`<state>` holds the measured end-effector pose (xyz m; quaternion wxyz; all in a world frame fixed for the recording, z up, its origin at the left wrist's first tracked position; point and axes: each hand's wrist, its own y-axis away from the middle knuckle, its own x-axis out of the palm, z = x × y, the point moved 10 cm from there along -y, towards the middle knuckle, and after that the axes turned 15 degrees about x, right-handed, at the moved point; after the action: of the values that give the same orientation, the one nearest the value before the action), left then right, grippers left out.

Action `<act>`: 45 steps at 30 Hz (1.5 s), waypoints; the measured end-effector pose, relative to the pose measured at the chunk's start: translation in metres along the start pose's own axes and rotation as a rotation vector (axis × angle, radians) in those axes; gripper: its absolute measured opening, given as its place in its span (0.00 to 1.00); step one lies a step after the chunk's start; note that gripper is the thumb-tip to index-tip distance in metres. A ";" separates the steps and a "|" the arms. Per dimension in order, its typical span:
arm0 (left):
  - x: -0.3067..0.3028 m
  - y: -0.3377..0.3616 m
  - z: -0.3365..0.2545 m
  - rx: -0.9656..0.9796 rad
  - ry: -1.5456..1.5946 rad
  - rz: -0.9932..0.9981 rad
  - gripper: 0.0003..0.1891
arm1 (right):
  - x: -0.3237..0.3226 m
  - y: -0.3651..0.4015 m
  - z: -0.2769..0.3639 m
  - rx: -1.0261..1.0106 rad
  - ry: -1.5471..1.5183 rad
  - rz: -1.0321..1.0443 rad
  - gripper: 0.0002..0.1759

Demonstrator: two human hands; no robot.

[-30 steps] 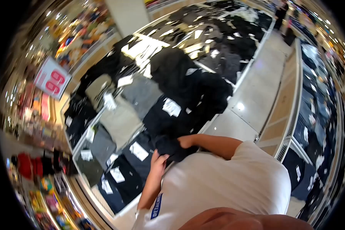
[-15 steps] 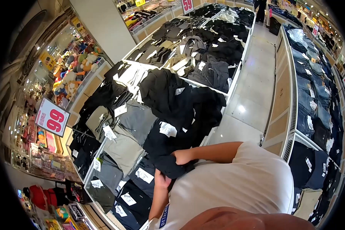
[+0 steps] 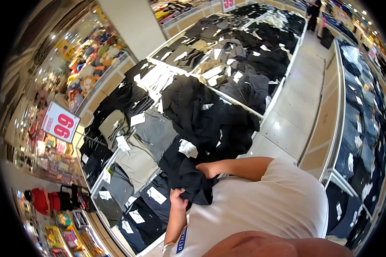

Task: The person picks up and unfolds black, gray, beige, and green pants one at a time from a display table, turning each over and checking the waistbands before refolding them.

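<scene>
A black garment, which looks like a pair of trousers, is bunched up close to my body at the front edge of the bin. My left hand grips its lower left edge, with fingers curled over the cloth. On the upper right side, my right hand has hold of the same cloth, its fingertips partly hidden in the folds. A white paper tag lies on the dark cloth just beyond. Folded beige trousers and grey trousers lie left of and beyond my hands.
A loose black heap of clothes covers the bin's right side. The sale sign reading 99 stands at the left. Tiled aisle floor separates this bin from jeans at the right. Plush toys fill a far-left bin.
The near part of the black garment has been turned and bunched, showing different folds. My left hand has moved slightly left and up. The view has shifted, sliding the surroundings rightward.
</scene>
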<state>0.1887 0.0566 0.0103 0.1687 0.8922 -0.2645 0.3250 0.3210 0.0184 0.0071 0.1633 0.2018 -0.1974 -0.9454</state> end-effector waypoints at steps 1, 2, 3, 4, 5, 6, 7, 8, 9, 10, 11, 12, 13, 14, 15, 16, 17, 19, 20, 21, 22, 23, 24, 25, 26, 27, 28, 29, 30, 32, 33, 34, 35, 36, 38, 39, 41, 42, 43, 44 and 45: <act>0.019 0.001 -0.012 0.060 -0.059 0.054 0.34 | -0.016 0.009 0.012 -0.100 -0.001 -0.091 0.27; 0.039 0.002 -0.023 0.121 -0.118 0.107 0.37 | -0.033 0.019 0.025 -0.202 -0.003 -0.180 0.24; 0.053 0.003 -0.031 0.145 -0.114 0.085 0.37 | -0.040 0.026 0.033 -0.215 0.013 -0.154 0.24; 0.069 0.006 -0.049 0.268 -0.183 0.097 0.38 | -0.059 0.039 0.047 -0.307 -0.079 -0.257 0.24; 0.080 0.011 -0.065 0.389 -0.254 0.106 0.40 | -0.078 0.053 0.061 -0.396 -0.176 -0.356 0.24; 0.088 0.015 -0.072 0.443 -0.252 0.131 0.39 | -0.091 0.061 0.072 -0.394 -0.273 -0.325 0.24; 0.088 0.015 -0.073 0.461 -0.252 0.105 0.39 | -0.100 0.065 0.077 -0.386 -0.373 -0.294 0.24; 0.088 0.015 -0.076 0.504 -0.326 0.071 0.37 | -0.106 0.057 0.065 -0.408 -0.553 -0.297 0.18; 0.087 0.014 -0.077 0.546 -0.397 0.041 0.36 | -0.110 0.051 0.060 -0.411 -0.543 -0.273 0.18; 0.075 0.009 -0.070 0.571 -0.492 -0.002 0.35 | -0.123 0.053 0.057 -0.442 -0.439 -0.413 0.16; 0.059 0.004 -0.061 0.562 -0.760 -0.060 0.34 | -0.132 0.053 0.051 -0.473 -0.334 -0.546 0.15; 0.041 -0.008 -0.042 0.509 -0.924 -0.051 0.35 | -0.131 0.030 0.022 -0.369 -0.490 -0.520 0.16; 0.024 -0.015 -0.024 0.440 -1.087 -0.048 0.36 | -0.129 0.021 0.013 -0.363 -0.241 -0.557 0.20; 0.013 -0.013 -0.011 0.367 -1.250 -0.060 0.36 | -0.118 -0.014 -0.028 -0.367 0.141 -0.698 0.24; 0.008 -0.008 0.000 0.279 -1.408 -0.070 0.37 | -0.097 -0.041 -0.062 -0.380 0.526 -0.824 0.29; 0.013 -0.003 0.005 0.264 -1.420 -0.043 0.38 | -0.094 -0.048 -0.086 -0.114 0.523 -0.695 0.33; 0.005 0.001 0.014 0.250 -1.376 -0.040 0.37 | -0.089 -0.049 -0.112 0.148 0.524 -0.565 0.38; 0.003 0.011 0.013 0.343 -1.404 -0.050 0.34 | -0.076 -0.052 -0.123 0.092 0.655 -0.556 0.43; 0.000 0.013 0.008 0.415 -1.424 -0.061 0.33 | -0.075 -0.062 -0.137 0.120 0.746 -0.569 0.43; 0.000 0.014 0.000 0.480 -1.444 -0.069 0.31 | -0.071 -0.070 -0.152 0.149 0.835 -0.578 0.43; 0.004 0.013 -0.012 0.524 -1.454 -0.109 0.29 | -0.073 -0.059 -0.140 0.059 0.731 -0.600 0.41; 0.003 0.009 -0.020 0.533 -1.473 -0.142 0.28 | -0.079 -0.035 -0.115 -0.026 0.624 -0.624 0.39; 0.001 0.003 -0.026 0.548 -1.503 -0.157 0.28 | -0.082 -0.020 -0.098 -0.040 0.565 -0.605 0.33; 0.002 -0.007 -0.033 0.568 -1.515 -0.154 0.28 | -0.084 -0.014 -0.094 -0.044 0.566 -0.591 0.33; 0.001 -0.019 -0.039 0.561 -1.538 -0.157 0.28 | -0.092 -0.002 -0.092 -0.084 0.500 -0.647 0.32; -0.003 -0.032 -0.044 0.579 -1.590 -0.169 0.28 | -0.099 0.010 -0.091 -0.122 0.431 -0.704 0.31; -0.001 -0.046 -0.050 0.612 -1.622 -0.151 0.29 | -0.107 0.021 -0.093 -0.120 0.356 -0.743 0.29; 0.001 -0.062 -0.056 0.649 -1.653 -0.130 0.29 | -0.108 0.030 -0.090 -0.118 0.356 -0.736 0.29; -0.002 -0.080 -0.060 0.674 -1.671 -0.115 0.28 | -0.117 0.043 -0.091 -0.082 0.265 -0.762 0.28; -0.014 -0.118 -0.062 0.696 -1.681 -0.096 0.28 | -0.129 0.070 -0.097 -0.066 0.138 -0.840 0.25; -0.020 -0.139 -0.061 0.691 -1.772 -0.068 0.27 | -0.128 0.078 -0.105 -0.061 0.141 -0.845 0.25; -0.027 -0.161 -0.059 0.691 -1.860 -0.037 0.27 | -0.128 0.086 -0.118 -0.025 0.111 -0.834 0.24; -0.036 -0.180 -0.057 0.698 -1.852 -0.030 0.27 | -0.127 0.096 -0.131 0.012 0.084 -0.826 0.23; -0.061 -0.204 -0.049 0.520 -1.882 -0.051 0.27 | -0.124 0.106 -0.145 0.039 0.045 -0.828 0.21; -0.109 -0.245 -0.037 0.228 -1.955 -0.111 0.25 | -0.115 0.130 -0.163 0.102 -0.001 -0.842 0.17; -0.129 -0.258 -0.033 0.112 -2.001 -0.150 0.24 | -0.107 0.138 -0.181 0.178 -0.068 -0.835 0.15; -0.148 -0.276 -0.033 -0.007 -1.996 -0.185 0.25 | -0.096 0.167 -0.187 0.209 0.062 -0.943 0.12; -0.163 -0.280 -0.031 -0.102 -1.908 -0.265 0.26 | -0.089 0.180 -0.195 0.231 0.074 -0.978 0.12; -0.176 -0.283 -0.029 -0.195 -1.816 -0.342 0.27 | -0.079 0.188 -0.218 0.335 0.019 -0.957 0.12; -0.179 -0.292 -0.027 -0.189 -1.807 -0.326 0.27 | -0.070 0.197 -0.234 0.439 -0.053 -0.917 0.12; -0.190 -0.295 -0.024 -0.237 -1.760 -0.391 0.26 | -0.061 0.207 -0.247 0.423 -0.091 -0.955 0.12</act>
<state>0.2251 0.3733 -0.1376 0.0484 0.8240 -0.1734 -0.5373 0.5316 -0.2138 -0.0905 -0.3390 0.2565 -0.2770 -0.8617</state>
